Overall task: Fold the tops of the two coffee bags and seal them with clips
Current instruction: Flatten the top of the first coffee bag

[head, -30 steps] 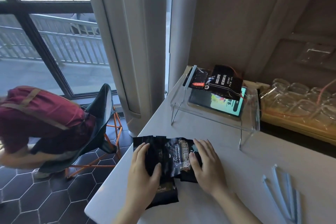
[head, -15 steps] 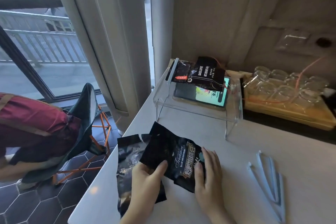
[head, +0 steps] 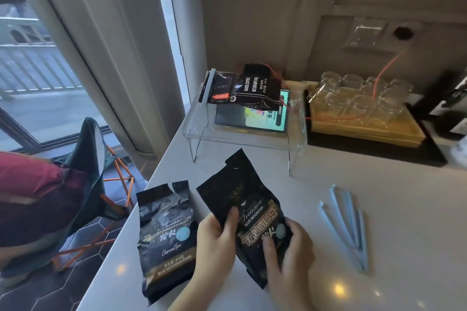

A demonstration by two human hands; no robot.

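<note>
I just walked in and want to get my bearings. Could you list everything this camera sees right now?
Coffee bag in hands: one, black with gold print, tilted, near centre of the counter.
Coffee bag lying flat: one, black, at the counter's left edge, top open.
Sealing clips: several, pale blue, a bundle on the counter, right.
Counter: one, white.
Clear stand: one, transparent, at the back of the counter.
Clipped coffee bag: one, black, on the stand.
Tablet: one, screen lit, on the stand, partly under that bag.
Glass cups: many, clear, on a yellow tray, back right.
Folding chair: one, dark green with orange legs, on the floor, left.
Left hand: gripping the tilted bag.
Right hand: gripping the same bag.
</note>
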